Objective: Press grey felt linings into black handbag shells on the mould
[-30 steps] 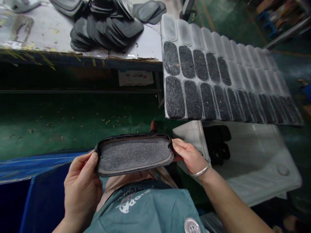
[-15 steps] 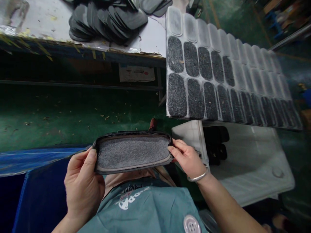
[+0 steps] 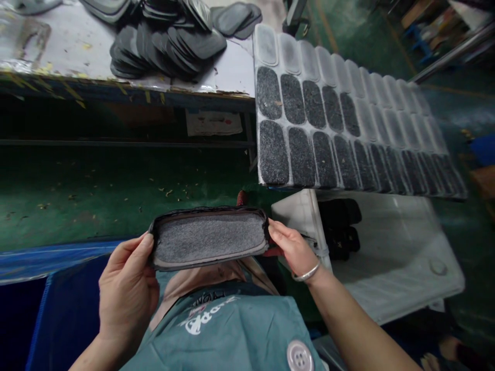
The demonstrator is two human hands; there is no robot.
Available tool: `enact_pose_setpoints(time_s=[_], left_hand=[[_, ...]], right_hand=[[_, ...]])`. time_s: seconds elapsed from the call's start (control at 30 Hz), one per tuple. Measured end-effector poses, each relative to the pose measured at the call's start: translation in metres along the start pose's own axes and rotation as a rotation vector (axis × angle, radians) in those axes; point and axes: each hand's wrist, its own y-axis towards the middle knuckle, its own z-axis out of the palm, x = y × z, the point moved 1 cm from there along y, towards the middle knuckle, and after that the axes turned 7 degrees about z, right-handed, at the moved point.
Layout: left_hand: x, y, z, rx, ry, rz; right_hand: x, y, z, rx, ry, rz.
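A long, round-cornered black case piece (image 3: 209,238) with a grey felt-like inside and a raised dark rim is held level in front of my apron. My left hand (image 3: 126,288) pinches its left end, thumb on top of the rim and fingers partly hidden beneath. At the opposite end, my right hand (image 3: 293,247) grips the rim with thumb and fingers, a silver bangle on the wrist. The piece's underside is hidden.
Stacks of dark oblong pieces (image 3: 166,49) lie on the worn table (image 3: 237,72). To the right stands a board (image 3: 288,125) with rows of dark and pale oblong pads. Below it, a white bin (image 3: 402,257) holds black items (image 3: 340,229). Blue containers (image 3: 69,309) are at left.
The view has shifted slightly, so the board and table sit a little lower and further left. Both hands keep hold of the case piece.
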Motion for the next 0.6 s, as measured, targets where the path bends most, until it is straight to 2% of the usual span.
enact_pose_setpoints(time_s=[0.23, 0.3, 0.37, 0.5, 0.6], left_hand=[[0.01, -0.002, 0.002, -0.038, 0.046, 0.005], [0.009, -0.002, 0.001, -0.034, 0.041, 0.002], [0.008, 0.001, -0.002, -0.002, 0.006, -0.021], [0.011, 0.013, -0.012, 0.091, -0.079, -0.006], [0.014, 0.026, -0.024, 0.205, -0.054, 0.024]], right_hand=[[0.012, -0.007, 0.013, -0.235, -0.399, -0.183], [0.014, -0.007, 0.012, -0.252, -0.438, -0.186], [0.016, -0.004, 0.007, -0.187, -0.391, -0.146], [0.017, 0.003, -0.006, 0.001, -0.204, 0.031], [0.018, 0.007, -0.014, 0.045, -0.124, 0.201]])
